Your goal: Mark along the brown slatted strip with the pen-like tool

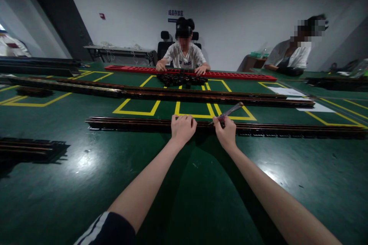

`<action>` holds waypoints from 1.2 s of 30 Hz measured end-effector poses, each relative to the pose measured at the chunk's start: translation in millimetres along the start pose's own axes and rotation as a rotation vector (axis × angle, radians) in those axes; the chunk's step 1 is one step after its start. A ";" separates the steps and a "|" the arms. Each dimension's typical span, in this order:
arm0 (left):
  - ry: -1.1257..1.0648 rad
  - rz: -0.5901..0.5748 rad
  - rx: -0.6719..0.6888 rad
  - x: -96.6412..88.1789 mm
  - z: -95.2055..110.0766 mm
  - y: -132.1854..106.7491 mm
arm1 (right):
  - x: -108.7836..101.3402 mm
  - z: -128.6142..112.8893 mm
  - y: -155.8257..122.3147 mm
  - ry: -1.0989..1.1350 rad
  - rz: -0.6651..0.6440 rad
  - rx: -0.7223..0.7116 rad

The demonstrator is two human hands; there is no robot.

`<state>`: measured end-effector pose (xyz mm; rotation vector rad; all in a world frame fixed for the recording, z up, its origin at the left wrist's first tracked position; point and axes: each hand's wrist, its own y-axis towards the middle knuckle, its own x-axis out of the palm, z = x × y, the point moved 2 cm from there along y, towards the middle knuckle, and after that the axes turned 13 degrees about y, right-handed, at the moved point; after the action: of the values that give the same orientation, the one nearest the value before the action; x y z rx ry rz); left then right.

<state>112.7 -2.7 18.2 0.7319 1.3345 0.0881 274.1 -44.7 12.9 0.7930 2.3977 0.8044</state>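
Observation:
A bundle of long, thin dark strips [138,124] lies crosswise on the green tabletop in front of me. My left hand [183,128] is closed over its middle, fingers curled on the far side. Just to the right, my right hand [225,131] grips a slim tool with a translucent handle [231,110]. The handle tilts up to the right, and its thin dark end points down-left at the strips. Whether that end touches them I cannot tell, nor the tool's exact kind.
Another long bundle of strips [201,95] spans the table beyond my hands. More strips [31,150] lie at left. Across the table a person [185,54] handles a pile of small black parts [182,79] by a red slotted rail [241,75]. Another person [290,53] sits at right.

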 end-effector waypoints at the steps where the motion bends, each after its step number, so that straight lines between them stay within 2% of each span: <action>1: -0.004 0.000 -0.004 -0.3 -0.2 0.0 | -0.1 0.0 0.0 0.003 -0.005 0.003; 9: -0.023 -0.013 -0.109 -3.6 -4.5 0.8 | 0.7 -3.4 -1.4 0.021 -0.061 -0.025; 15: -0.037 0.015 -0.037 -1.7 -4.2 -3.0 | 1.4 -4.7 -1.6 0.026 -0.054 -0.014; 18: -0.008 0.025 0.043 -1.7 0.0 -4.4 | 1.7 -4.7 -1.5 0.024 -0.041 -0.014; 23: 0.081 -0.017 0.168 -0.1 5.6 -5.3 | 3.0 -3.2 -0.9 0.008 -0.046 -0.027; 27: 0.131 -0.031 0.146 0.7 5.8 -5.0 | 3.3 -2.9 -0.9 -0.006 -0.036 -0.044; 36: 0.068 -0.020 0.077 -1.2 6.5 -1.9 | 2.7 -3.5 -1.2 -0.007 -0.066 -0.055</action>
<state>117.6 -7.5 18.5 0.7862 1.4163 0.0468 269.6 -45.1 13.9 0.6903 2.3724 0.8362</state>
